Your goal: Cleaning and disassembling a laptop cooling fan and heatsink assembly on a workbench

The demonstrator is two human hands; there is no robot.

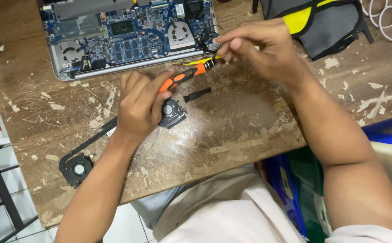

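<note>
The left hand [139, 105] grips an orange screwdriver [182, 77], its tip meeting the pinched fingers of the right hand [261, 49]. Beyond both lies the opened laptop [128, 36]; a fan [172, 111] sits under the left hand. Likely seating a bit or screw, needing steady alignment.

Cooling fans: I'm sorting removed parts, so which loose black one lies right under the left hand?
The small black round fan beside the left hand; the other black fan lies by the table edge.
</note>
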